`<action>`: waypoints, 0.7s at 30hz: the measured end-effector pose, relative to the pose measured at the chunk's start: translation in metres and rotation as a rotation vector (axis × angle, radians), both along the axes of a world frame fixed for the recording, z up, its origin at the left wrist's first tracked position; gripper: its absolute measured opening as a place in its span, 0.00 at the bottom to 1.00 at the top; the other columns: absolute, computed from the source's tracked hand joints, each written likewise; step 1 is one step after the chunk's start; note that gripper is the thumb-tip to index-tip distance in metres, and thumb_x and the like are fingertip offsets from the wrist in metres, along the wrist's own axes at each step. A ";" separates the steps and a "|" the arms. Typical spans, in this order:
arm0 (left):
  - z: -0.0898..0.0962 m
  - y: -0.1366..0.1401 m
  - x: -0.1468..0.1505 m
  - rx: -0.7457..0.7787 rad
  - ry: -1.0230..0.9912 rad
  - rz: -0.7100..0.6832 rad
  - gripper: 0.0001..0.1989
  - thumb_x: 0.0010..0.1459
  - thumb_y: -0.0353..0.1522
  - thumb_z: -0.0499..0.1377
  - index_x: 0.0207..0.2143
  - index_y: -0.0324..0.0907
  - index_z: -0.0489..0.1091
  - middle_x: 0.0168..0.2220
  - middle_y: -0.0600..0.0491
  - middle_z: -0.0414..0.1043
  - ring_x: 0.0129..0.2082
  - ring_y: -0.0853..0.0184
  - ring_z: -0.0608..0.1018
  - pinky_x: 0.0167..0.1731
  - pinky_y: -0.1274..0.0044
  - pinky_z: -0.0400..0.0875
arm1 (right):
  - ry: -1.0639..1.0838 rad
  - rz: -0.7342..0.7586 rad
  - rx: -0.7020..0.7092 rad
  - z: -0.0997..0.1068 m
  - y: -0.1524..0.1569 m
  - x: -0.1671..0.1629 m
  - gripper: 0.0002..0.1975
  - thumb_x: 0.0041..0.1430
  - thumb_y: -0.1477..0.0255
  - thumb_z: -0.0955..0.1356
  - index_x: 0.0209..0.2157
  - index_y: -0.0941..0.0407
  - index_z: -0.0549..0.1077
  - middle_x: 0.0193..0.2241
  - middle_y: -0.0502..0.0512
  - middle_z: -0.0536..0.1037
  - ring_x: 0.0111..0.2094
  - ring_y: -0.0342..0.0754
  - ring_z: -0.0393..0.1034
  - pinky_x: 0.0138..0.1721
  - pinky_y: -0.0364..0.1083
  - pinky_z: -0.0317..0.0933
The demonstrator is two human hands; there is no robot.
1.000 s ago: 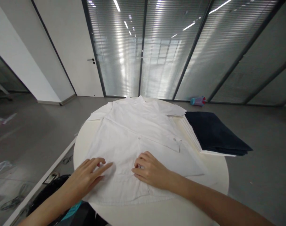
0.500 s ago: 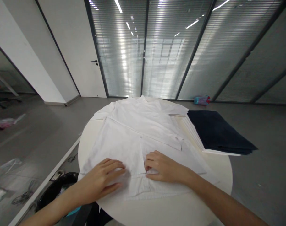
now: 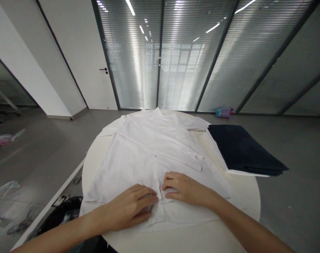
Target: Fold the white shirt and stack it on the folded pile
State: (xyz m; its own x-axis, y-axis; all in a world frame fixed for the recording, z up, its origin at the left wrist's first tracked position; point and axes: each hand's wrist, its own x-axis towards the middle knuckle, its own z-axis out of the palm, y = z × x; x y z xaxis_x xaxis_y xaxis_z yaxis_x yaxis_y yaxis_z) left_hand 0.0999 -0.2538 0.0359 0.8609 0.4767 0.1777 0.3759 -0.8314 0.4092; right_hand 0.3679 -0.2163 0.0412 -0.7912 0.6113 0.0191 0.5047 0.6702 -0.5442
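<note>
"Where's the white garment [image 3: 133, 165]?"

"Spread over most of the round table [image 3: 181, 242], its collar at the far side and its hem near the person. A slanting edge crosses its front, with small round fasteners, and the cloth is lightly creased."

"And the hands?"

"Both come in low over the lower front, nearly meeting at the middle. The left hand [image 3: 135, 207] lies palm down, fingers bent, thumb parted from them, fingertips on or just above the cloth."

"The right hand [image 3: 183, 188]?"

"Fingers curled more, with a narrow gap to the thumb, right at the rumpled centre line. I can't tell whether it pinches any cloth."

"What's beside the garment?"

"Folded white cloth [image 3: 217, 153] with folded navy cloth [image 3: 247, 147] on top, jutting past the table's right side."

"Any containers?"

"A bin [image 3: 53, 219] with a black liner on the floor, left of the table, partly behind the left forearm. Something pale is inside, too unclear to name. By the glass wall [image 3: 179, 84] lies a blue and pink object [image 3: 223, 112]."
</note>
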 end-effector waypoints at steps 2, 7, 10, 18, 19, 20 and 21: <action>-0.002 -0.002 -0.001 -0.015 -0.021 0.020 0.21 0.65 0.30 0.58 0.60 0.43 0.65 0.54 0.44 0.72 0.54 0.60 0.75 0.54 0.68 0.71 | 0.022 -0.020 -0.014 -0.002 0.001 0.000 0.06 0.64 0.76 0.68 0.37 0.57 0.79 0.36 0.54 0.77 0.39 0.47 0.72 0.43 0.44 0.62; -0.004 -0.003 0.001 0.035 -0.027 -0.008 0.20 0.64 0.29 0.58 0.58 0.42 0.66 0.53 0.43 0.73 0.54 0.59 0.74 0.54 0.66 0.70 | 0.234 -0.216 -0.115 0.000 0.001 -0.004 0.03 0.61 0.75 0.70 0.34 0.57 0.78 0.31 0.51 0.77 0.32 0.44 0.70 0.35 0.42 0.63; -0.001 -0.002 0.002 0.143 -0.023 -0.064 0.13 0.66 0.30 0.56 0.52 0.42 0.70 0.48 0.46 0.76 0.49 0.61 0.77 0.51 0.67 0.70 | 0.232 -0.110 -0.125 0.000 -0.005 -0.011 0.04 0.61 0.73 0.70 0.37 0.57 0.79 0.33 0.52 0.78 0.34 0.44 0.71 0.38 0.43 0.64; 0.016 0.045 0.012 0.243 -0.055 -0.016 0.12 0.69 0.34 0.53 0.50 0.41 0.71 0.47 0.45 0.76 0.46 0.61 0.78 0.47 0.68 0.72 | 0.167 -0.167 0.115 0.042 0.011 0.010 0.09 0.67 0.70 0.67 0.43 0.56 0.80 0.38 0.55 0.80 0.40 0.46 0.74 0.44 0.44 0.64; 0.014 0.057 0.015 0.231 -0.024 -0.027 0.15 0.69 0.35 0.53 0.54 0.42 0.70 0.52 0.44 0.74 0.51 0.59 0.77 0.51 0.66 0.70 | 0.142 -0.245 0.178 0.053 0.025 0.021 0.10 0.67 0.70 0.67 0.43 0.56 0.80 0.38 0.55 0.80 0.39 0.47 0.74 0.45 0.45 0.64; 0.010 0.069 0.018 0.221 0.002 -0.038 0.17 0.69 0.36 0.53 0.58 0.43 0.68 0.57 0.44 0.71 0.57 0.58 0.73 0.55 0.64 0.68 | 0.095 -0.320 0.231 0.065 0.043 0.033 0.11 0.67 0.70 0.66 0.44 0.56 0.79 0.39 0.56 0.80 0.40 0.48 0.74 0.45 0.45 0.64; 0.004 0.080 0.020 0.214 0.020 -0.044 0.19 0.70 0.38 0.53 0.60 0.44 0.66 0.61 0.44 0.68 0.61 0.56 0.70 0.58 0.61 0.65 | 0.024 -0.409 0.279 0.077 0.064 0.047 0.11 0.66 0.70 0.66 0.44 0.55 0.80 0.39 0.56 0.81 0.39 0.48 0.74 0.44 0.46 0.64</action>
